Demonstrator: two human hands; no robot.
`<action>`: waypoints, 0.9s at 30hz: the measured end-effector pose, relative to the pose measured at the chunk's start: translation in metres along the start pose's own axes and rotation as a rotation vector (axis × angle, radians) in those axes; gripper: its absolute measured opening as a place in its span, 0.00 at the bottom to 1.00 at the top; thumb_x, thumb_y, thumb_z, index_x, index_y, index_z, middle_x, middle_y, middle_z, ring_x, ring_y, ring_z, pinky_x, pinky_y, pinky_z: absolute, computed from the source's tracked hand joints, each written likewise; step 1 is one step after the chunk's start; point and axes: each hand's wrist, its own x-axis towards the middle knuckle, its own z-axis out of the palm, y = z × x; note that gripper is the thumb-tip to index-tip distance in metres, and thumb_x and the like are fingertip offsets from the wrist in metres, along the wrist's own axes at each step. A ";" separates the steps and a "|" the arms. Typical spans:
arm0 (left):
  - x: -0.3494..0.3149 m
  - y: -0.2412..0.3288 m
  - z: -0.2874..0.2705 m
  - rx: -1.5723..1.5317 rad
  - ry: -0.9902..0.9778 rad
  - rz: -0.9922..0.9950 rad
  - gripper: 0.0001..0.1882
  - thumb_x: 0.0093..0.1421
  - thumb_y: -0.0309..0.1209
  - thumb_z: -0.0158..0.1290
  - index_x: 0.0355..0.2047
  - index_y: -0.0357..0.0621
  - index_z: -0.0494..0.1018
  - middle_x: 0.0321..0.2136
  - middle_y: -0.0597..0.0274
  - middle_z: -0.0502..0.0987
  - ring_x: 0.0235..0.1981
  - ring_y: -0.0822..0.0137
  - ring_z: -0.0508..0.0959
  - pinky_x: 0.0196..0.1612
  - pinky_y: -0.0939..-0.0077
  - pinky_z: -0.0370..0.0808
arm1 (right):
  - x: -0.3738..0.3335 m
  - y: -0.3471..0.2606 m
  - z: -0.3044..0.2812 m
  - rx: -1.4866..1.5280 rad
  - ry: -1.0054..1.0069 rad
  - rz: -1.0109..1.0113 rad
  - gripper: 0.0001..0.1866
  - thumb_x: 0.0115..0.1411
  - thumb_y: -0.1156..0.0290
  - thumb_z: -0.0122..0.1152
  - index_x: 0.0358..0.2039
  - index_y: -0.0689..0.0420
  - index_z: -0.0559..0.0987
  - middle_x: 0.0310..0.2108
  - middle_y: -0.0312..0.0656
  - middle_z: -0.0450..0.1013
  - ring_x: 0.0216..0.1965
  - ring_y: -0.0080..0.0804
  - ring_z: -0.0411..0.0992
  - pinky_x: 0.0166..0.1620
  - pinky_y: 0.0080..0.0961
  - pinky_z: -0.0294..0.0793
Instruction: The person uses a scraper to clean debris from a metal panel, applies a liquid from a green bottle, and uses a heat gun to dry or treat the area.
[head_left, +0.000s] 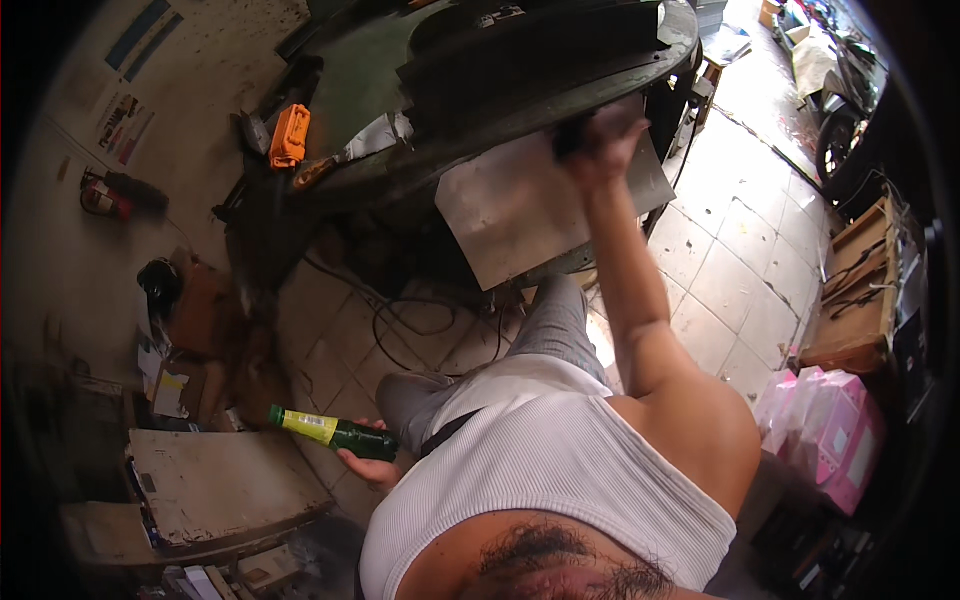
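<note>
My left hand [370, 468] is low beside my hip, with its fingers around a green bottle [310, 425] that has a yellow label and a green cap. The bottle lies nearly sideways, its cap pointing left. My right arm reaches forward to a pale sheet panel [505, 215] on the front of a large dark green machine [540, 95]. Over the panel's upper right part, my right hand [607, 145] is smeared by motion. A dark, soft-looking thing [572, 138] shows at its fingers, too blurred to name.
An orange plastic block [290, 136] and a broad-bladed scraper [365, 143] lie on the machine's left side. Cables [420, 325] loop on the tiled floor below. At right are pink packages [830, 430] and a wooden box [855, 280]. A worn board [220, 480] stands lower left.
</note>
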 end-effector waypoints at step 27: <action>0.045 -0.006 0.069 0.163 -0.388 -0.022 0.41 0.58 0.59 0.56 0.57 0.38 0.60 0.39 0.53 0.75 0.38 0.63 0.79 0.42 0.68 0.78 | -0.070 0.126 0.028 0.389 0.195 0.535 0.34 0.63 0.40 0.47 0.56 0.55 0.73 0.59 0.44 0.69 0.62 0.38 0.61 0.66 0.41 0.52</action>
